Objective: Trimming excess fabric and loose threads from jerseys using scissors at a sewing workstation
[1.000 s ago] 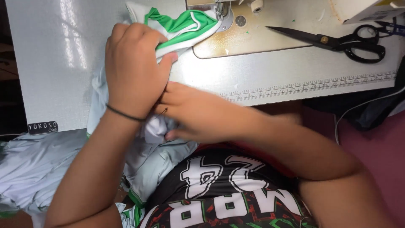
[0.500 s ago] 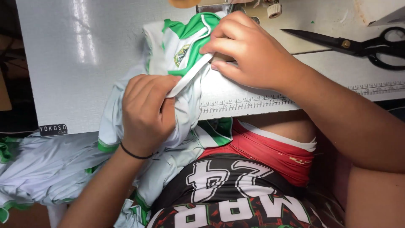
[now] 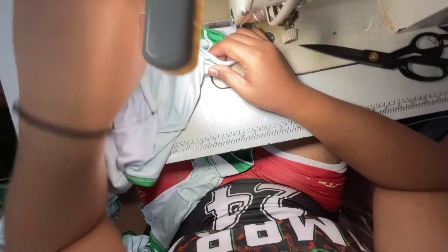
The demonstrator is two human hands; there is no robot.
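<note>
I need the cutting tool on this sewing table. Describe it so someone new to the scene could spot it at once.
Start at the pale sewing table with the ruler strip along its near edge, then look to its far right corner, beyond the right hand pressing the white and green fabric. The scissors lie flat there, blades shut and pointing left. Their black handles and long dark blades make them the only dark thing on the tabletop.

white sewing table [image 3: 242,126], ruler strip along front edge; black scissors [image 3: 387,58] upper right, white-green garment [image 3: 158,112] draped over left edge
</note>
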